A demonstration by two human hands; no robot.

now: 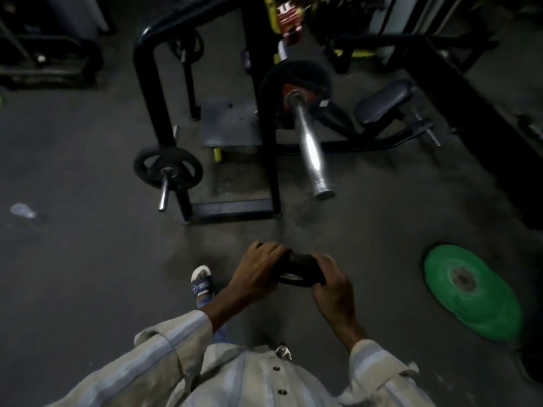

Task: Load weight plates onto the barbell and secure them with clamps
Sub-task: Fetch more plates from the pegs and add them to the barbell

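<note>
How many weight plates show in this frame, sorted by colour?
Black: 3, namely the small plate held between the left hand and right hand, one on the low rack peg, and one on the barbell sleeve.
Green: 1, the green plate flat on the floor.
Total: 4. A dim plate shape further back is too dark to count.

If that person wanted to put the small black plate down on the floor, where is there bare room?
Open floor lies at the left, between the rack's small plate and the sleeve, apart from a pale scrap. Another bare patch sits between both hands and the barbell sleeve. The right is crowded by the green plate.
</note>
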